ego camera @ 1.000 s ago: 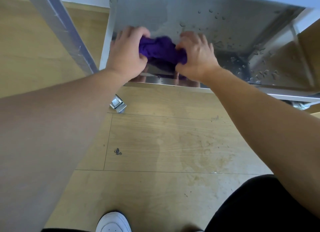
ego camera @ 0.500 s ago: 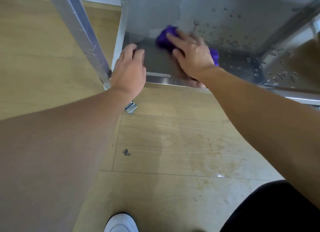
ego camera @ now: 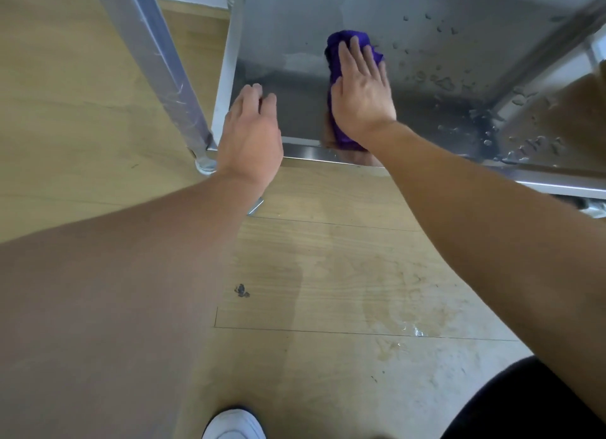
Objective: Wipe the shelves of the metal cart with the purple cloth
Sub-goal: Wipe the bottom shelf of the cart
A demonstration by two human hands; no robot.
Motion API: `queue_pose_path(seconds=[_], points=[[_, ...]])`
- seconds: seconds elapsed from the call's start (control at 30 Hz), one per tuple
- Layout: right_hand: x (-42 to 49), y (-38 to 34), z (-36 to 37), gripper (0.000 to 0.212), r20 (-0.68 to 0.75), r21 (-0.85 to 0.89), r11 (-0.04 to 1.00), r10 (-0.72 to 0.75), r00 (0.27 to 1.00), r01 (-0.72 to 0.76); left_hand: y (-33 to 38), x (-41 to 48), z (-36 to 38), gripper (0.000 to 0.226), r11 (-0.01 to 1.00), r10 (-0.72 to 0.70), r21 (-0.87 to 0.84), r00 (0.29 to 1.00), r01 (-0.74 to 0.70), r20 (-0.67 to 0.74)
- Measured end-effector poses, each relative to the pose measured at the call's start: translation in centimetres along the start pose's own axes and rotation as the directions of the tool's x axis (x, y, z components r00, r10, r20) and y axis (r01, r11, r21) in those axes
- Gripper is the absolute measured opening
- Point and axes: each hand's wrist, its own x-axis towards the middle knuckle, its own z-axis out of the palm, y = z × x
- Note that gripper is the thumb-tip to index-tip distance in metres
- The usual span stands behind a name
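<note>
The metal cart's low shelf (ego camera: 288, 45) fills the upper part of the head view, shiny and wet. The purple cloth (ego camera: 337, 50) lies bunched on it near the front edge. My right hand (ego camera: 362, 91) presses flat on the cloth, fingers spread, covering most of it. My left hand (ego camera: 251, 134) rests over the shelf's front-left corner with fingers loosely curled, holding nothing. Water drops (ego camera: 442, 81) dot the shelf to the right of the cloth.
A slanted metal cart post (ego camera: 154, 58) rises at the left, ending by the shelf corner. A second post (ego camera: 541, 61) stands at the right. Below is wooden floor (ego camera: 328, 274) with wet patches. My white shoe (ego camera: 234, 425) shows at the bottom.
My left hand let go of the cloth and moved to the shelf's front-left corner. My right hand flattened on the cloth and pushed it farther back across the shelf.
</note>
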Motion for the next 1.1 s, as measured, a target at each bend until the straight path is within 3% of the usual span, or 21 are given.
queue_pose_path(seconds=[0.07, 0.17, 0.23, 0.3, 0.4, 0.47, 0.57, 0.67, 0.73, 0.87, 0.93, 1.03, 1.1], points=[[0.7, -3.0, 0.8, 0.058, 0.051, 0.057, 0.998, -0.02, 0.998, 0.017, 0.3, -0.1, -0.2, 0.041, 1.0, -0.013, -0.014, 1.0, 0.013, 0.016], [-0.5, -5.7, 1.3, 0.055, 0.122, 0.061, 0.954, -0.3, 0.946, 0.294, 0.4, -0.2, -0.7, 0.039, 0.997, -0.053, -0.058, 0.998, 0.051, -0.022], [-1.0, -3.9, 0.9, 0.052, 0.116, 0.073, 0.913, -0.408, 0.905, 0.402, 0.3, -0.4, -1.0, 0.039, 0.996, -0.073, -0.06, 0.997, 0.07, -0.04], [-0.7, -0.5, 0.0, 0.05, 0.045, 0.078, 0.947, -0.316, 0.948, 0.312, 0.3, -0.5, -1.0, 0.041, 0.997, -0.063, -0.039, 0.998, 0.062, -0.026], [0.2, 3.2, -0.8, 0.05, 0.01, 0.026, 0.995, 0.095, 0.995, -0.095, 0.7, -0.5, -0.8, 0.038, 0.998, -0.056, -0.02, 0.998, 0.056, -0.022], [-0.2, 1.0, -0.5, 0.052, -0.016, -0.047, 0.986, 0.16, 0.987, -0.161, 1.0, -0.4, -0.6, 0.037, 0.997, -0.074, -0.012, 0.997, 0.073, -0.029], [-1.8, -4.7, 1.0, 0.052, 0.062, -0.014, 0.991, -0.136, 0.989, 0.137, 1.1, -0.3, -0.6, 0.036, 0.991, -0.126, -0.042, 0.991, 0.124, -0.039], [-2.2, -5.5, 0.9, 0.049, 0.13, 0.098, 0.925, -0.377, 0.917, 0.366, 0.8, -0.3, -0.9, 0.032, 0.992, -0.109, -0.069, 0.992, 0.105, -0.058], [-1.8, -3.4, 0.4, 0.048, 0.135, 0.1, 0.928, -0.369, 0.92, 0.358, 0.2, -0.7, -1.2, 0.036, 0.996, -0.087, -0.029, 0.995, 0.086, -0.047], [-2.2, -2.4, 0.5, 0.05, 0.07, -0.011, 0.999, -0.048, 0.996, 0.049, -0.3, -1.7, -2.0, 0.044, 0.989, -0.146, 0.012, 0.989, 0.146, -0.03], [-3.4, -5.0, 1.1, 0.052, 0.068, -0.055, 0.988, -0.139, 0.988, 0.143, -0.1, -1.7, -2.5, 0.046, 0.985, -0.165, -0.046, 0.986, 0.164, -0.023], [-5.0, -7.2, 1.5, 0.051, 0.126, 0.045, 0.895, -0.446, 0.886, 0.444, 0.1, -1.2, -3.1, 0.038, 0.958, -0.249, -0.151, 0.968, 0.242, -0.031], [-4.6, -6.4, 0.9, 0.048, 0.147, 0.12, 0.868, -0.495, 0.856, 0.481, 0.1, -1.1, -3.2, 0.036, 0.955, -0.266, -0.149, 0.963, 0.256, -0.047]])
